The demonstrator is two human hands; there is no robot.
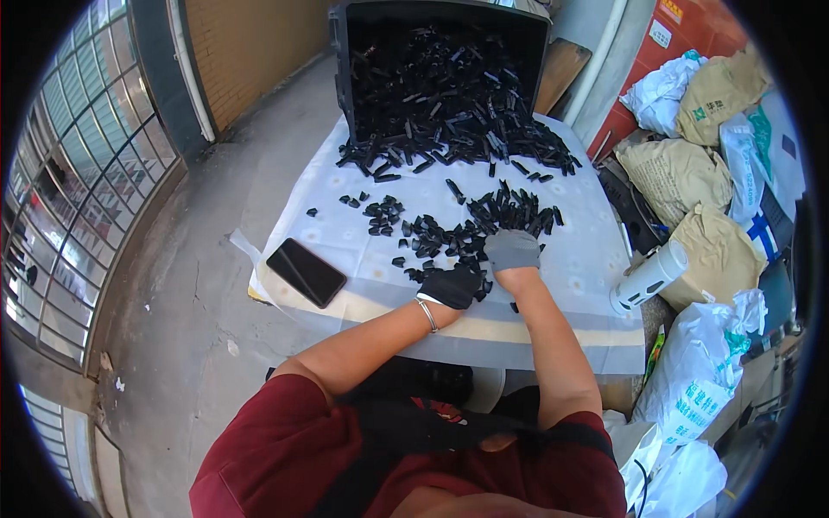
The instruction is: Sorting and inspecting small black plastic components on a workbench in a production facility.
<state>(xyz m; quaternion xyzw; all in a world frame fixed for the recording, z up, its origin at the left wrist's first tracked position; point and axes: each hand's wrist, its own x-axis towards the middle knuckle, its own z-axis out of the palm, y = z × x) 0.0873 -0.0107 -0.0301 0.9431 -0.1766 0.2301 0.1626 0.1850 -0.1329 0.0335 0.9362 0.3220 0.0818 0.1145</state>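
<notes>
1. The left hand [451, 287], in a black glove, and the right hand [512, 250], in a grey glove, rest close together at the near middle of the surface [553, 332], a table under a pale flowered cloth. Both are curled down into a scatter of small black moulded plastic pieces [449, 235]; whether either is closed on a piece I cannot tell, since the fingers are hidden.

2. The plastic pieces look short, dark and slightly glossy, many of them alike. They lie in three loose groups: under the hands, in a denser cluster just beyond the right hand, and in a large heap spilling from the tipped black plastic crate [440, 69] at the far edge.

3. Risks, as I judge them:
   - The heap at the crate mouth slopes onto the cloth; a knock to the crate could send more sliding into the loose groups.
   - Pieces near the right edge could roll off toward the tan and white sacks [691, 173] on the floor.
   - The flat black phone [306, 272] lies near the left corner; a sweep of the left forearm could push it over.
   - The white cylinder-shaped bottle [648, 276] lies on its side at the right rim and may roll.
</notes>
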